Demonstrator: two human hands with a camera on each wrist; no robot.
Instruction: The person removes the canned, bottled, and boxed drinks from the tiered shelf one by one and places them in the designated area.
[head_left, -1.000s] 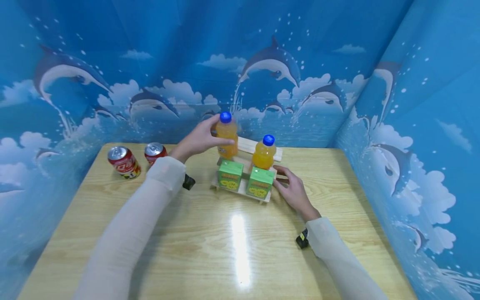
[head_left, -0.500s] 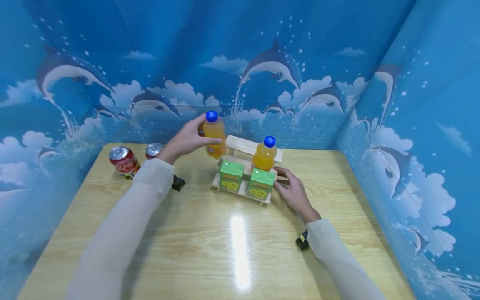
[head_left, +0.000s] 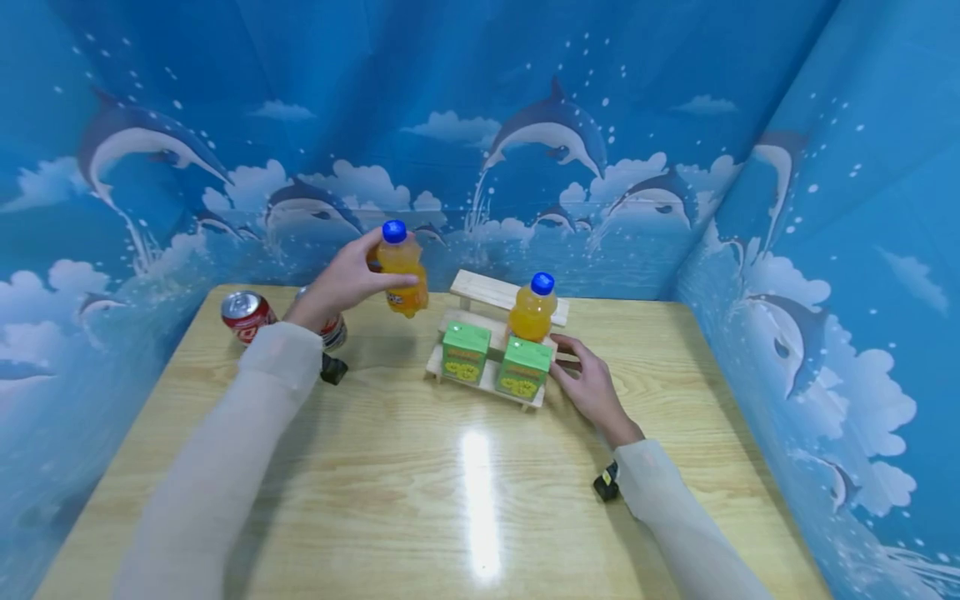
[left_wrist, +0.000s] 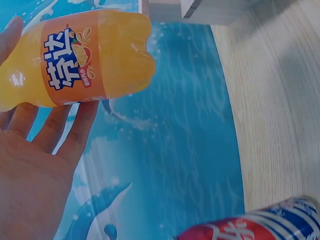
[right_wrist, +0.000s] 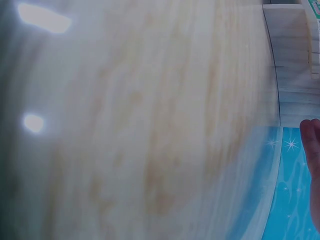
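My left hand [head_left: 345,279] grips an orange soda bottle [head_left: 403,279] with a blue cap, held off the table to the left of a small tiered wooden rack [head_left: 480,292]. The left wrist view shows the bottle's orange label [left_wrist: 70,57] and fingers beneath it. My right hand [head_left: 592,390] holds the rack's right end between thumb and fingers; only its fingertips [right_wrist: 310,131] show at the edge of the right wrist view. A second orange soda bottle [head_left: 532,312] stands on the rack's middle tier. Two green juice boxes [head_left: 466,354] stand on its front tier.
Two red soda cans stand at the table's back left; one can [head_left: 246,315] is in plain sight, the other can [head_left: 334,332] is partly hidden by my left hand and wrist. A dolphin-print curtain [head_left: 450,125] encloses the back and sides of the wooden table [head_left: 390,483].
My left hand has carried the orange soda bottle leftward, away from the rack. The rack's upper left part has come into view. My right hand has stayed at the rack's right end.
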